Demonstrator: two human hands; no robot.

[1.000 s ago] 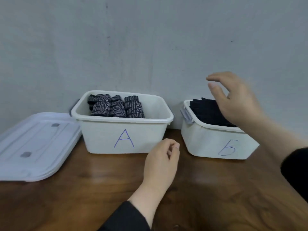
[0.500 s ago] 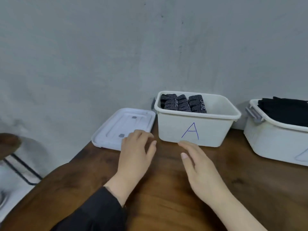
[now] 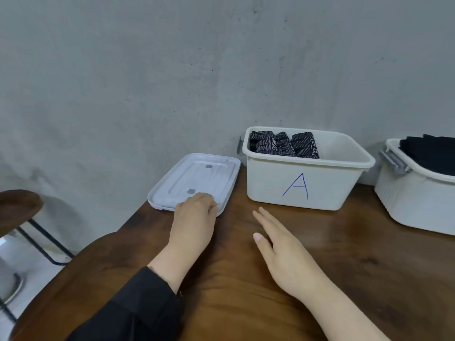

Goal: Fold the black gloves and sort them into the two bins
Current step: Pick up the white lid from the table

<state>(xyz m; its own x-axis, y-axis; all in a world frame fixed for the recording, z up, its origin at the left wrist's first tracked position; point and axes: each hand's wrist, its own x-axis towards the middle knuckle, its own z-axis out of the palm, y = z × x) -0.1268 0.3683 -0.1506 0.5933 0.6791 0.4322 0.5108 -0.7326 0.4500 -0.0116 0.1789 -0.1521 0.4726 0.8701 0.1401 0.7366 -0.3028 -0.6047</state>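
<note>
Gloves in bin A: folded black gloves [image 3: 283, 145] with a pale dotted knit stand packed on edge in the far-left part of bin A [image 3: 305, 187], beyond both hands and ahead of the right one.
Gloves in second bin: plain black gloves [image 3: 433, 153] lie stacked to the rim of the second bin [image 3: 416, 203], well off to the right of the right hand.
Handling: likely light, soft and floppy; a fold would spring open unless pinched across the whole bundle at its middle.
Lid: a white lid [image 3: 197, 180] lies flat on the tabletop [image 3: 344, 254], just left of bin A; probably stiff, light and smooth, best taken at an edge.
Left hand: left hand [image 3: 194, 222] rests on the lid's near edge, fingers bent over it; whether it grips is unclear.
Right hand: right hand [image 3: 283, 252] is flat and extended, low over the tabletop, holding nothing, short of bin A.
Stage: judged near done, with no loose gloves in view.
</note>
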